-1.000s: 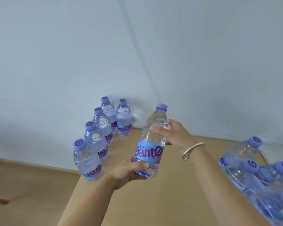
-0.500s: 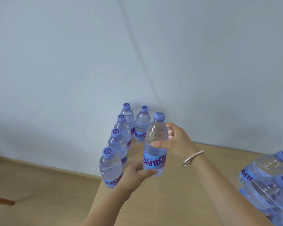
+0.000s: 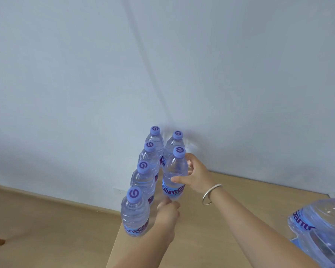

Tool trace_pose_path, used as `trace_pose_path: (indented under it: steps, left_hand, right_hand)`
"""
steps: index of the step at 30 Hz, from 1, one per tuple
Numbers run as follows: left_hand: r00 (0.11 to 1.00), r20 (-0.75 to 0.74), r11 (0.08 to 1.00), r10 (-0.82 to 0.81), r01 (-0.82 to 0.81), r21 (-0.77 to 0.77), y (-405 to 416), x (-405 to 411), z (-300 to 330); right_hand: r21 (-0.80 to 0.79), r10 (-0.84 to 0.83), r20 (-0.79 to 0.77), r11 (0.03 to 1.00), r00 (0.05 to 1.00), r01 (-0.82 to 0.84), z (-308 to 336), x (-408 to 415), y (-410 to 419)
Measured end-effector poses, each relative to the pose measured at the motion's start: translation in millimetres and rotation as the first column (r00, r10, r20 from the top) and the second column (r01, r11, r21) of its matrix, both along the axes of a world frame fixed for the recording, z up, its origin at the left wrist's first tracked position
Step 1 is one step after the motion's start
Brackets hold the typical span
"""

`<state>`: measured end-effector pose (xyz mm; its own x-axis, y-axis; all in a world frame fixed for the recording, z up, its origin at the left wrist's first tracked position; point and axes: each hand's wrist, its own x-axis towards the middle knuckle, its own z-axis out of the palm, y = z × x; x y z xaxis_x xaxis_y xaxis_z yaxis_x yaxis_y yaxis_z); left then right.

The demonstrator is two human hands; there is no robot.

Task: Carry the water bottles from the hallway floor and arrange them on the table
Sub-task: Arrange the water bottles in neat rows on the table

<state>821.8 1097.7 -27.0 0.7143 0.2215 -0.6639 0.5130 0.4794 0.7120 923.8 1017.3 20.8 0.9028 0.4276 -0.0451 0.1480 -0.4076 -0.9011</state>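
— Where is the held bottle (image 3: pixel 174 171) sitting?
— In front of the back-right bottle (image 3: pixel 175 141), right of a four-bottle row (image 3: pixel 143 178) standing along the table (image 3: pixel 230 225) edge; a pack (image 3: pixel 321 225) is lying far right.
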Motion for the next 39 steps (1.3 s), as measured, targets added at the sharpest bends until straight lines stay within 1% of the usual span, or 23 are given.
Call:
trace_pose_path:
  steps: [2,4,6,9,13,15,17,20,23,25,27,28,30,32,34,37,39]
  left_hand:
    - [0.997,-0.039,0.997,0.068,-0.070,-0.039,2,7,-3]
    - [0.989,-0.082,0.991,0.124,-0.127,-0.037,4,15,-6]
    - [0.986,-0.099,0.990,0.136,-0.139,-0.024,6,20,-9]
    - [0.990,-0.100,0.994,0.097,-0.101,-0.032,7,23,-10]
    - [0.995,-0.090,0.998,0.034,-0.039,-0.052,7,29,-6]
    - [0.996,-0.077,0.997,-0.038,0.032,-0.069,7,33,-2]
    - [0.993,-0.060,0.994,-0.103,0.100,-0.051,5,36,-1]
    - [0.996,-0.076,0.997,-0.047,0.051,0.050,0,37,-7]
    - [0.996,-0.075,0.997,-0.046,0.051,0.064,-2,34,-8]
    - [0.994,-0.090,0.995,-0.059,0.066,0.075,-2,33,-6]
    - [0.989,-0.116,0.990,-0.090,0.102,0.098,-5,33,-8]
    - [0.984,-0.131,0.984,-0.125,0.140,0.112,-8,31,-9]
    - [0.972,-0.146,0.972,-0.184,0.201,0.118,-13,29,-9]
    - [0.968,-0.152,0.973,-0.201,0.216,0.088,-20,27,-5]
    - [0.954,-0.148,0.958,-0.260,0.274,0.081,-31,25,-1]
    - [0.921,-0.118,0.921,-0.371,0.381,0.078,-55,24,6]
    - [0.889,-0.092,0.885,-0.448,0.456,0.096,-77,23,10]
  right_hand:
    - [-0.002,0.008,0.004,1.000,1.000,-0.008,-4,5,5]
    - [-0.014,0.014,0.018,1.000,1.000,-0.014,-8,9,11]
    - [-0.028,0.005,0.043,1.000,0.999,-0.004,-12,12,15]
    - [-0.046,-0.014,0.067,0.999,0.998,0.017,-18,16,18]
    - [-0.024,-0.014,0.079,1.000,0.997,0.016,-23,21,19]
    - [-0.032,-0.010,0.097,0.999,0.995,0.013,-24,22,20]
    - [-0.042,-0.007,0.126,0.999,0.992,0.013,-24,22,21]
    - [-0.060,0.026,0.138,0.998,0.990,-0.018,-26,23,19]
    - [-0.071,0.069,0.055,0.995,0.996,-0.065,-26,22,18]
    - [-0.114,0.060,0.041,0.992,0.997,-0.055,-25,20,18]
    - [-0.136,0.022,0.030,0.991,0.999,-0.018,-24,18,19]
    - [-0.113,-0.017,0.012,0.993,1.000,0.018,-21,15,17]
    - [-0.024,-0.118,-0.032,0.993,0.992,0.118,-14,7,10]
    - [0.055,-0.200,-0.072,0.977,0.977,0.204,-2,-4,-2]
    - [0.108,-0.282,-0.057,0.952,0.958,0.287,11,-18,-22]
    - [0.210,-0.458,-0.001,0.869,0.889,0.448,26,-46,-69]
    - [0.266,-0.602,0.016,0.772,0.798,0.577,30,-69,-105]
